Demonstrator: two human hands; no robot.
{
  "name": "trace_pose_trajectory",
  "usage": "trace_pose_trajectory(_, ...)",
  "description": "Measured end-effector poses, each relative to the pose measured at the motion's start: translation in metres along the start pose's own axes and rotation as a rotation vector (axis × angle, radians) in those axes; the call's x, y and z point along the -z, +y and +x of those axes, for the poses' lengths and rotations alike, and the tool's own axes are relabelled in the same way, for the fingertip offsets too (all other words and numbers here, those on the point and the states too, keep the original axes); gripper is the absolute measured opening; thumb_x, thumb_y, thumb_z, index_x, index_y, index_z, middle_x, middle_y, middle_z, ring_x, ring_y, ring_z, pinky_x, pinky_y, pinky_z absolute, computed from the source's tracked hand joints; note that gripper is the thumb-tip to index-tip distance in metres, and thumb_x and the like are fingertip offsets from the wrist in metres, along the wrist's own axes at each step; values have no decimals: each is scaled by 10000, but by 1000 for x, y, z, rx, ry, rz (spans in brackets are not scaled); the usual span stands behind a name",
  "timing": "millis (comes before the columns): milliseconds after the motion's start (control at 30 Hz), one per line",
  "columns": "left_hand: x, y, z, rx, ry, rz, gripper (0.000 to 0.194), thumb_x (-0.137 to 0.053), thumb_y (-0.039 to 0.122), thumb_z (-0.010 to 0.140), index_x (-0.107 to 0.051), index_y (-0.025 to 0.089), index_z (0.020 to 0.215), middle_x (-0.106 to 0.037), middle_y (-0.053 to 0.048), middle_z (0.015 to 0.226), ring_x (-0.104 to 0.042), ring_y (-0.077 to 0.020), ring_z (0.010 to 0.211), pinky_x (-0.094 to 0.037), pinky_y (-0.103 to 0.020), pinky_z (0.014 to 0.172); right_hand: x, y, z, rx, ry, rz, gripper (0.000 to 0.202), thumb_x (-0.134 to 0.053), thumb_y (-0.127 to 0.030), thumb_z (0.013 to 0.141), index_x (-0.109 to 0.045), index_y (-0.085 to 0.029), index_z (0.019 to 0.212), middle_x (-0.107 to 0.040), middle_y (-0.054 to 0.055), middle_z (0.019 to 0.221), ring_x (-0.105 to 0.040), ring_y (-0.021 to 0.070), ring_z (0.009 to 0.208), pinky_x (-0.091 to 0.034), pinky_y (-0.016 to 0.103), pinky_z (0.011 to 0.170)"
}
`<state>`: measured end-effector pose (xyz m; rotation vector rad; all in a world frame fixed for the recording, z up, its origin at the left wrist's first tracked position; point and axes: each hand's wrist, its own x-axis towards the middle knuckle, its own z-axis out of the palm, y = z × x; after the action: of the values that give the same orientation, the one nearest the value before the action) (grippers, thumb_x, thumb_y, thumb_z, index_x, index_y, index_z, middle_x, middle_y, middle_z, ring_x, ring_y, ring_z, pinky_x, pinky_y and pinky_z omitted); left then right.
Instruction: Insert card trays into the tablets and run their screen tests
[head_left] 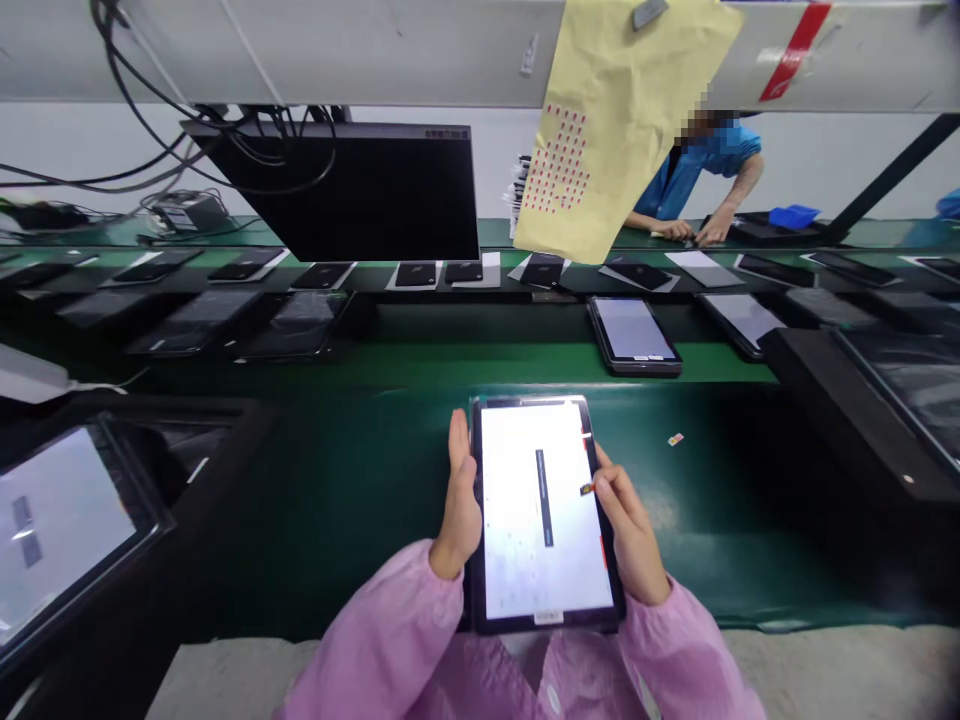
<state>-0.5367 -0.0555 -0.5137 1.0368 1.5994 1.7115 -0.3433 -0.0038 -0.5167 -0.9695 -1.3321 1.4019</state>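
Observation:
A tablet [517, 520] with a lit white screen and a dark pop-up box lies upright in front of me, tilted slightly. My left hand [459, 510] grips its left edge, thumb near the bezel and fingers along the side, partly hidden. At the right edge, my right hand [630, 525] pinches a small dark card [586, 490] with a gold patch and a red end between thumb and forefinger, over the screen's margin. The other right-hand fingers are partly behind the tablet. Another small red-and-white card [676, 439] lies on the green bench to the right.
The green bench [360, 480] carries dark foam trays [847, 410] at both sides, with another lit tablet [60, 520] at left. Behind runs a belt with several tablets [636, 335]. A monitor [352, 190] and yellow paper [607, 130] hang above. A co-worker in blue [701, 175] works opposite.

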Motion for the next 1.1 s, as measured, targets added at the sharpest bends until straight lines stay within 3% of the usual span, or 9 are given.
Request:
trace_pose_trajectory(200,5,42,54,-332,-36,-115,576,-359,600,890,-318,289,1374,-473,-101,1323,-588,-244,1107,-544,-361,873,-7,-8,29,370,34,3,216,-462,-376,963,-457,-210,823,-399,112,1520,-495,271,1318,-427,477,1029)
trace_pose_trajectory(300,16,52,73,-496,-43,-22,438,-346,560,914,-445,260,1218,-518,-65,1063,-572,-189,892,-528,-317,751,-12,0,20,640,122,-192,154,-393,-262,975,-462,-211,847,-381,80,1535,-419,277,1379,-387,538,1065)
trace_pose_trajectory(400,24,67,87,-607,-134,54,419,-385,573,915,-569,212,1020,-529,-43,880,-542,-171,794,-511,-299,706,-21,4,8,906,228,-582,159,-399,-159,930,-453,-219,793,-341,1,1554,-262,245,1464,-198,582,1169)
trace_pose_trajectory(533,23,85,95,-759,-259,64,415,-505,586,872,-605,189,937,-560,-28,812,-540,-130,677,-491,-242,581,-42,6,-5,958,335,-811,164,-455,-80,865,-439,-227,792,-266,-2,1570,-225,178,1474,-68,487,1222)
trace_pose_trajectory(633,21,92,93,-867,-302,47,377,-508,542,888,-600,183,959,-564,-31,822,-545,-119,664,-483,-218,542,-53,5,-21,995,211,-824,186,-425,-86,867,-422,-233,754,-467,37,1463,-326,155,1432,-96,453,1230)
trace_pose_trajectory(733,21,102,90,-965,-391,89,297,-508,440,917,-602,172,1003,-604,-66,926,-568,-113,689,-491,-203,528,-47,-2,-42,1119,93,-853,259,-352,-145,930,-411,-245,698,-728,40,1108,-382,104,1394,-103,393,1239)
trace_pose_trajectory(833,22,123,86,-1051,-527,199,207,-558,336,908,-605,168,1020,-634,-94,1032,-606,-116,753,-503,-191,549,-25,-17,-51,1159,210,-865,258,-382,-211,968,-460,-257,727,-766,23,841,-381,66,1386,-114,368,1237)
trace_pose_trajectory(933,21,149,85,-1044,-718,350,205,-644,287,845,-611,176,1014,-621,-94,1047,-629,-147,838,-546,-237,656,-4,-33,-45,1184,330,-905,122,-536,-190,918,-540,-270,825,-761,-24,783,-450,55,1332,-174,350,1224)
trace_pose_trajectory(1100,15,181,86,-781,-1009,545,246,-608,228,807,-612,187,1049,-610,-59,1013,-604,-120,762,-529,-211,634,4,-41,-30,1371,403,-984,129,-574,-206,911,-581,-276,804,-762,-66,831,-623,92,1100,-256,336,1176)
